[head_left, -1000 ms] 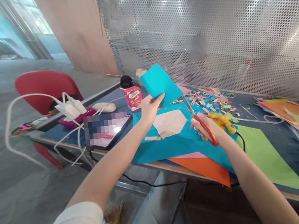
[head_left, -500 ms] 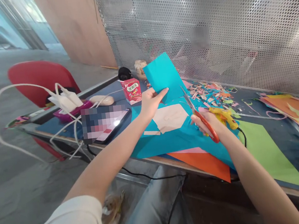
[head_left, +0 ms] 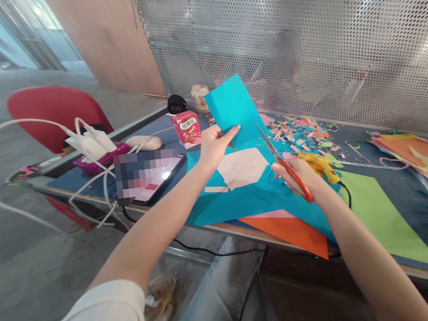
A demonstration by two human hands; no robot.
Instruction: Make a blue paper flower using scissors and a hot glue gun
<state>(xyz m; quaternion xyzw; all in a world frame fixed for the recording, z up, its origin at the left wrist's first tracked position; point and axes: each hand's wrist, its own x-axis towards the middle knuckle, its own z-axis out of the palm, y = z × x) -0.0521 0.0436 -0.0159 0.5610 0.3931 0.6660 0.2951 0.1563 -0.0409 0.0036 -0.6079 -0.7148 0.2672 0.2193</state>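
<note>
My left hand (head_left: 214,145) is closed on the lower left edge of a piece of blue paper (head_left: 234,104), thumb in front, and holds it up above the table. In my right hand (head_left: 296,174) is a pair of scissors (head_left: 290,171) with orange handles, its blades pointing up and away beside the paper's right edge. Whether the blades touch the paper I cannot tell. Below the hands a pale pinkish sheet (head_left: 244,168) with cut corners lies on a large blue sheet (head_left: 219,209). A yellow glue gun (head_left: 325,168) rests just beyond my right hand.
Paper scraps (head_left: 300,135) are heaped behind the right hand. Orange (head_left: 291,229) and green sheets (head_left: 386,218) overhang or near the front edge. To the left are a tablet (head_left: 152,180), a pink drink carton (head_left: 187,128) and plugged-in white cables (head_left: 94,143). A perforated metal panel (head_left: 297,12) stands behind.
The view has shifted very slightly. Both hands, the blue paper and the scissors keep almost the same positions.
</note>
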